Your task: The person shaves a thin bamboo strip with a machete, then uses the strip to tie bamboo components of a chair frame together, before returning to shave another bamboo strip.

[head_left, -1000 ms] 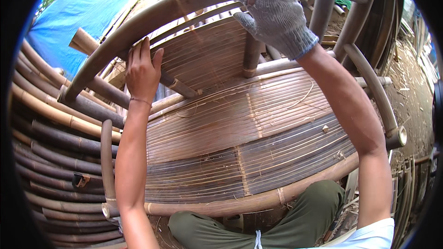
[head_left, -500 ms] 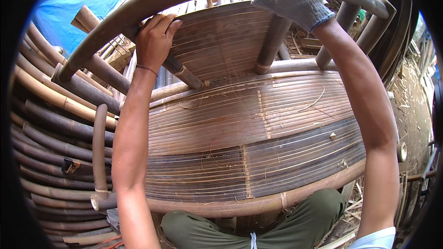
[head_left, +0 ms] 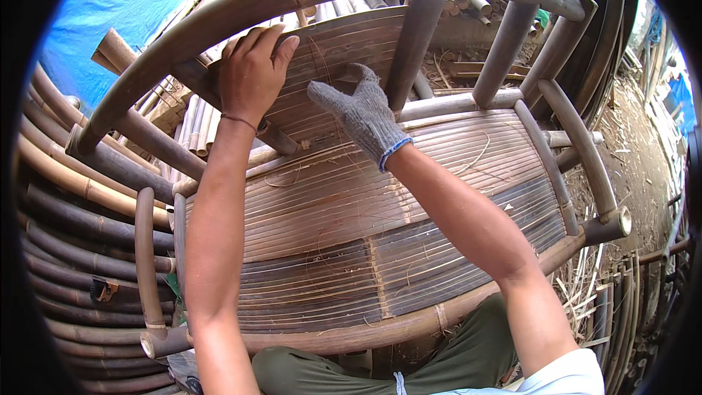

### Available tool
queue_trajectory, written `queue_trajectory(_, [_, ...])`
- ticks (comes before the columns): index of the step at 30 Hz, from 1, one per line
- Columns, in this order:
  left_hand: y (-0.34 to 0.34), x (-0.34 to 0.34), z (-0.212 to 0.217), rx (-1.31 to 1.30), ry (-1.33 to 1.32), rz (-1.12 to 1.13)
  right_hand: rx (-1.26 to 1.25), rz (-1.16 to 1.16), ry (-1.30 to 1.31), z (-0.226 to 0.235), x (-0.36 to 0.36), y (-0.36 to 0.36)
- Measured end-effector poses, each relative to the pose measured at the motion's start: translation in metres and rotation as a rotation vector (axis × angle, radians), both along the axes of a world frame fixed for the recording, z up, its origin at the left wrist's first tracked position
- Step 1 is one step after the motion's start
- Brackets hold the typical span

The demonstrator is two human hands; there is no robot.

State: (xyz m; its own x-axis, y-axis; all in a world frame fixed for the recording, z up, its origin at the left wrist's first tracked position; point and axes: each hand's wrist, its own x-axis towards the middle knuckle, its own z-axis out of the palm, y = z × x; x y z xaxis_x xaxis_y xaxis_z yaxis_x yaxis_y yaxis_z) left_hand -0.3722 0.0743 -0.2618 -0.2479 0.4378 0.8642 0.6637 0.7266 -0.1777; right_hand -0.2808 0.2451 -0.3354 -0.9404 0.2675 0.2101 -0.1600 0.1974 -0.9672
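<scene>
A bamboo bench stands before me, with a slatted seat [head_left: 307,212] and a curved top rail [head_left: 241,18]. Within its backrest sits a panel of split-bamboo slats [head_left: 351,44]. My left hand [head_left: 252,77] is bare, its fingers bent over the panel's upper left edge beside a backrest post; the fingertips are partly hidden behind. My right hand [head_left: 362,113] wears a grey knitted glove with a blue cuff. It is in front of the panel's lower middle, thumb and fingers apart, holding nothing. Whether it touches the slats I cannot tell.
Bamboo poles [head_left: 88,278] are stacked on the left, with a small dark tool [head_left: 104,290] on them. A blue tarp [head_left: 131,14] hangs at the far left. Bamboo scraps [head_left: 581,300] litter the ground at right. The bench's right armrest [head_left: 578,146] stands beyond my right arm.
My right hand has come down from the top rail to the front of the panel, moving left and nearer. My left hand stays at the panel's edge. The view has shifted slightly.
</scene>
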Motion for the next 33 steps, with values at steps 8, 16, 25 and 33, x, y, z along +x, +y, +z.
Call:
queue_trajectory(8, [0.01, -0.001, 0.005, 0.056, -0.301, -0.01, 0.295, 0.126, 0.381, 0.039, 0.086, 0.019])
queue_trajectory(16, [0.035, 0.1, 0.004, 0.222, 0.113, -0.42, 1.294, 0.047, 0.447, 0.097, 0.246, 0.086])
queue_trajectory(25, [-0.014, 0.048, 0.032, 0.205, -0.366, 0.046, 0.824, -0.694, 0.646, 0.094, 0.05, 0.13])
queue_trajectory(33, [0.022, 0.011, 0.008, 0.101, -0.403, 0.212, -0.228, -0.589, 0.413, 0.068, -0.051, 0.011])
